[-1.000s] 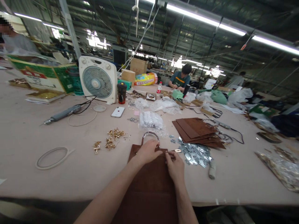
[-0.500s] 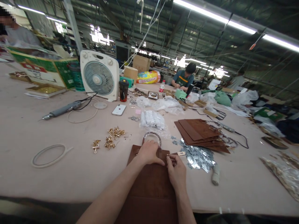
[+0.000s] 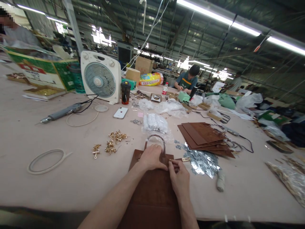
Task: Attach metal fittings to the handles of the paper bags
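Note:
A brown leather panel (image 3: 152, 190) with a curved handle (image 3: 155, 136) lies at the front middle, reaching past the table's front edge. My left hand (image 3: 153, 157) rests over its top part, below the handle, thumb stretched toward the right and the other fingers bent over the leather. At the panel's upper right edge, my right hand (image 3: 178, 170) pinches with thumb and forefinger at a small piece too small to make out. A strap with a gold metal plate (image 3: 186, 159) sticks out to the right, above my right hand.
Silver metal plates (image 3: 205, 162) and stacked brown panels (image 3: 202, 135) lie at right. Gold hardware (image 3: 115, 140), a phone (image 3: 120, 112), a fan (image 3: 101, 78) and an electric screwdriver (image 3: 60, 113) are at left. A person (image 3: 187, 79) sits across the table.
The strap with the gold plate has shifted slightly down and right. My right hand has moved a little to the left; my left hand keeps nearly the same place.

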`<state>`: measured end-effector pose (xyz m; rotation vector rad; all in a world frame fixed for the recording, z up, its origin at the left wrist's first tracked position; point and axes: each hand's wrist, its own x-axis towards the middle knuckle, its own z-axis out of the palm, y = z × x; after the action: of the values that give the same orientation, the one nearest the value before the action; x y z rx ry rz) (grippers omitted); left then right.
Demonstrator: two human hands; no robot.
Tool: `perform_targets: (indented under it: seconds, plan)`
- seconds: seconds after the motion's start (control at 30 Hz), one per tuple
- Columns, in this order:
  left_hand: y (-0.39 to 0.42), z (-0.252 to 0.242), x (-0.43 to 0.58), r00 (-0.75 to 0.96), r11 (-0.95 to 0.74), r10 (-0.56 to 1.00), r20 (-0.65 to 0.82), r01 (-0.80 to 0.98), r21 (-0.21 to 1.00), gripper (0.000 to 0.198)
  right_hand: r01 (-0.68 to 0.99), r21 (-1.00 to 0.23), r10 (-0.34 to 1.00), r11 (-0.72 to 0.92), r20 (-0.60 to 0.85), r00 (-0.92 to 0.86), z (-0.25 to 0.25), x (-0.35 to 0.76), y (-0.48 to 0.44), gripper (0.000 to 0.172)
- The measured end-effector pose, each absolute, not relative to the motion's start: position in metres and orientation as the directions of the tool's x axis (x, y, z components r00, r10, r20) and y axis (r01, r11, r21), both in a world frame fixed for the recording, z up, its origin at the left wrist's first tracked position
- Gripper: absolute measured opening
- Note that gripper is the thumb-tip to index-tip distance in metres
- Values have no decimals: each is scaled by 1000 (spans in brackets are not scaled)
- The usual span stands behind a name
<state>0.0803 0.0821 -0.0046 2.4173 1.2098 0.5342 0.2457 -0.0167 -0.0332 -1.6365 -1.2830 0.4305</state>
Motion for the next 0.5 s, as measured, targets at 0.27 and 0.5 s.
perform_targets:
  seconds: [0.27,0.5]
  plan:
    - [81,-1,81,555,-546,819,147,673,500,73,587,-808,884,55,312,348,-36,245,-14,37]
    - [80,2,80,558,-537,818,139,655,532,61,723,-691,871,-13,348,348,-31,236,-14,26]
